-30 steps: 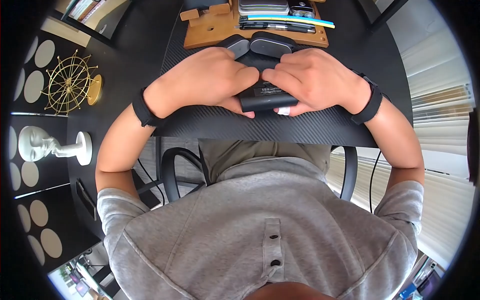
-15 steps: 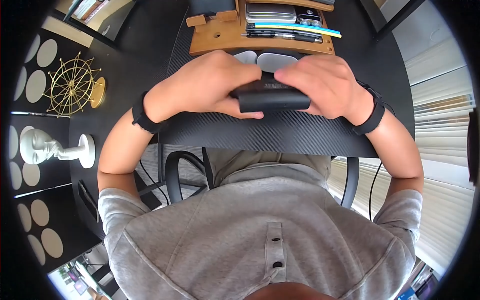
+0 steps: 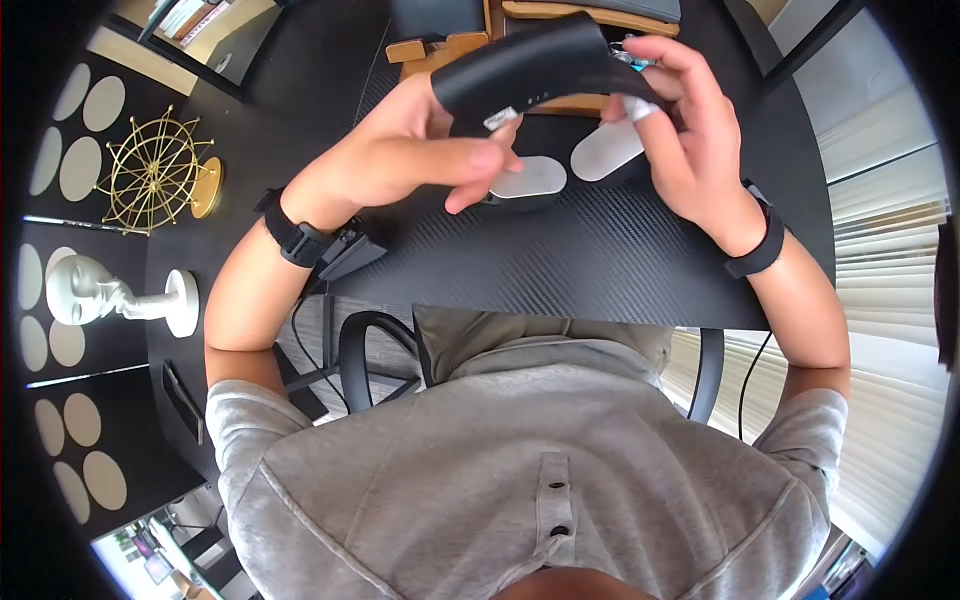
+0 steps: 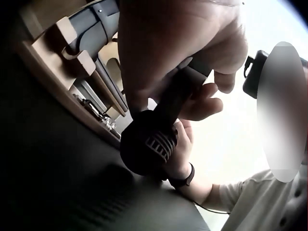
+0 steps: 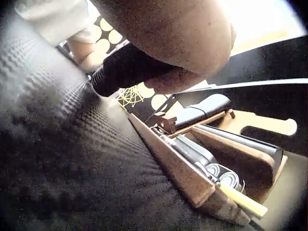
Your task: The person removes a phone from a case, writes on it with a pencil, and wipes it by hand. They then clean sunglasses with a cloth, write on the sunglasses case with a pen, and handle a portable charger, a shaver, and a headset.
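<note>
In the head view a black curved device (image 3: pixel 530 72) is held up over the desk, tilted. My left hand (image 3: pixel 385 155) grips its left end, thumb below. My right hand (image 3: pixel 695 140), with a white wrap on one digit, is at its right end, where a dark blurred part lies between thumb and fingers. Two grey oval pads (image 3: pixel 535 177) rest on the desk below. The left wrist view shows the device's ribbed end (image 4: pixel 161 147) beneath my left hand (image 4: pixel 178 43). Across the right wrist view, the black body (image 5: pixel 130 67) runs under my right hand (image 5: pixel 178 36).
A wooden organizer (image 5: pixel 168 163) with pens and cases stands at the back of the desk (image 3: pixel 560 265). On the left are a gold wheel ornament (image 3: pixel 155 175) and a white head sculpture (image 3: pixel 85 290). A dark object (image 3: pixel 352 258) lies by the left wrist.
The black device has risen away from the body and turned, its left end lower. My right hand has moved right and its fingers have spread. The grey pads show more fully, apart.
</note>
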Demonstrator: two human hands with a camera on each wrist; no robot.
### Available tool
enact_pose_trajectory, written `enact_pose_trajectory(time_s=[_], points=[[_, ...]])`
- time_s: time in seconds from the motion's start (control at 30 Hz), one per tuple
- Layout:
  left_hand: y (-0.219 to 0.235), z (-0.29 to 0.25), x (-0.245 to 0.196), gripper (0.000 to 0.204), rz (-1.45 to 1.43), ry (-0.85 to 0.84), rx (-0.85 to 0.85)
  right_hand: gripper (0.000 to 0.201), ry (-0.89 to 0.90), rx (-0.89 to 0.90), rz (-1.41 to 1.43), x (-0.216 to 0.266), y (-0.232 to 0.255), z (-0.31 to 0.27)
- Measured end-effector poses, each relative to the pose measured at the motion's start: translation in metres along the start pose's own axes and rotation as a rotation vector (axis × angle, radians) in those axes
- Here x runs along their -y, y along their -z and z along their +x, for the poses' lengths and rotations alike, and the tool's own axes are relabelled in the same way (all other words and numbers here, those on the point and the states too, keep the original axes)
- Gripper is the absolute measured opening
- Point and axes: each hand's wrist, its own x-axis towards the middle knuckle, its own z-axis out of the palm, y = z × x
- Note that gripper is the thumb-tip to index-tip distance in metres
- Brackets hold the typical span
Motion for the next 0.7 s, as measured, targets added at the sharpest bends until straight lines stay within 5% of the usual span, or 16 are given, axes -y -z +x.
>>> enact_pose_trajectory(time_s=[0.1, 0.13, 0.37, 0.47, 0.7], points=[[0.007, 0.003, 0.005, 0.041, -0.318, -0.014, 0.047, 0.030, -0.221, 0.011, 0.254, 0.000, 0.004, 0.007], [0.008, 0.004, -0.007, 0.067, -0.327, 0.127, 0.027, 0.027, -0.268, 0.008, 0.338, -0.001, 0.004, 0.011], [-0.020, 0.003, -0.009, 0.111, -0.466, -0.100, 0.018, 0.023, -0.577, 0.127, 0.768, 0.003, 0.020, 0.025], [-0.027, 0.006, 0.000, 0.121, -0.341, -0.206, -0.001, 0.024, -0.647, 0.141, 0.796, -0.001, 0.020, 0.025], [-0.012, 0.004, -0.002, 0.120, -0.421, -0.123, -0.117, 0.027, -0.556, 0.212, 1.010, -0.008, 0.028, 0.025]])
